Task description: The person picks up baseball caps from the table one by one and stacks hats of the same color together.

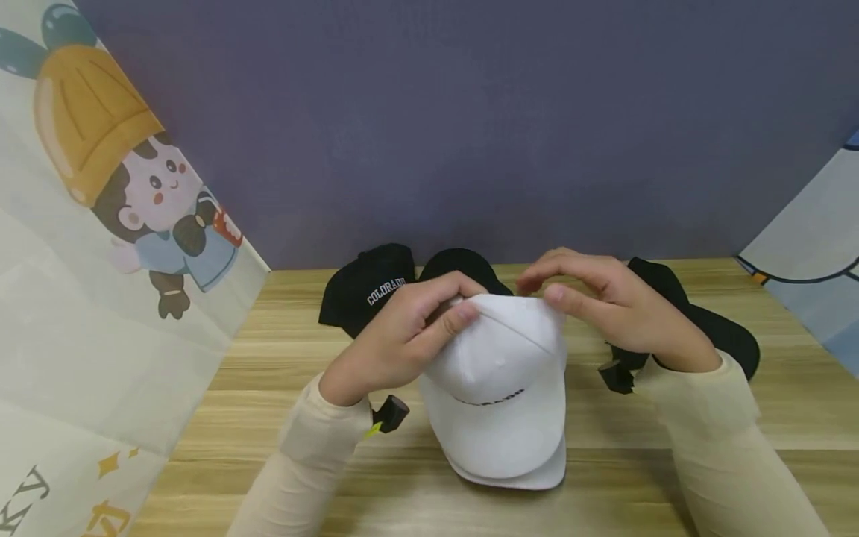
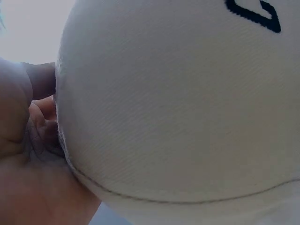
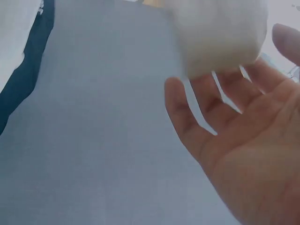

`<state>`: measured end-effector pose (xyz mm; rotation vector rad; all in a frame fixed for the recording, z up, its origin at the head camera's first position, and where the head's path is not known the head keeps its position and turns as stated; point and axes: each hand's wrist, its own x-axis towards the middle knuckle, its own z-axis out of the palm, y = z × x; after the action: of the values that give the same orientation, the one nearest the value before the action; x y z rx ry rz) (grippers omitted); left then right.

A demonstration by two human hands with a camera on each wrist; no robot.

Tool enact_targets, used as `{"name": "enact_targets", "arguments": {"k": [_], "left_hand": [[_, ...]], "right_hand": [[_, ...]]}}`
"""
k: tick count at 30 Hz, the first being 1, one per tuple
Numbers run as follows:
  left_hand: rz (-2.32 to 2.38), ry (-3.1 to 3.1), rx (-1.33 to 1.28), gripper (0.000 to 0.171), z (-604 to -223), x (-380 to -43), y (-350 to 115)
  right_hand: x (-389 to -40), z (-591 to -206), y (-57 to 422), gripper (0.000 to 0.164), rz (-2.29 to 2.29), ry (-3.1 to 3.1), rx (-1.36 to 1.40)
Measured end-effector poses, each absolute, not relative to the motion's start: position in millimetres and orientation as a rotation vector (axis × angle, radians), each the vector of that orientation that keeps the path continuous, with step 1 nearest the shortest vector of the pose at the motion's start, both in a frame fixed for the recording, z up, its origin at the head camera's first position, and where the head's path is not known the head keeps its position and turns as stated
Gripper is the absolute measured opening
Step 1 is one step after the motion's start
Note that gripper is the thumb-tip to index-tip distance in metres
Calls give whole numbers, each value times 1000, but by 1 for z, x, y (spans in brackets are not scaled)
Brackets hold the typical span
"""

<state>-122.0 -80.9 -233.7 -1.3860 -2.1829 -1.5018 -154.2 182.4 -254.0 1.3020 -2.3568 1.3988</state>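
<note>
A white baseball cap (image 1: 503,354) with dark lettering faces the near side, and a second white brim (image 1: 537,477) shows just under its own. My left hand (image 1: 396,335) grips the upper cap's crown at its back left, thumb on top and fingers behind. White cloth (image 2: 178,108) fills most of the left wrist view. Beside the crown's back right edge is my right hand (image 1: 617,306), its fingers spread and gently bent. In the right wrist view, those fingertips are close to the white cap (image 3: 225,37); whether they touch it is unclear.
Behind the left hand lies a black cap (image 1: 372,283) lettered COLORADO. Another black cap (image 1: 459,265) sits behind the white ones. A black cap (image 1: 721,335) is partly hidden by the right forearm. A dark wall (image 1: 470,134) borders the wooden table (image 1: 268,418) at the back.
</note>
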Motion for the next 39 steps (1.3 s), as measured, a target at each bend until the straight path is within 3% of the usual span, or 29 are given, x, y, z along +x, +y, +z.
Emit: {"name": "enact_targets", "arguments": {"k": [18,30,39], "left_hand": [[-1423,-2226,-1447,17,-276,-148,-68],[-1220,-2696,-1349,27,-289,-182,-104],[-1213,-2858,-1515,26,-292,-191,-123]], "right_hand": [[-148,-262,172,19,1244,-2492,1520],[-160,-268,187,8,1239,-2704,1480],[-166,-276,196,4,1107,-2844,1458]]}}
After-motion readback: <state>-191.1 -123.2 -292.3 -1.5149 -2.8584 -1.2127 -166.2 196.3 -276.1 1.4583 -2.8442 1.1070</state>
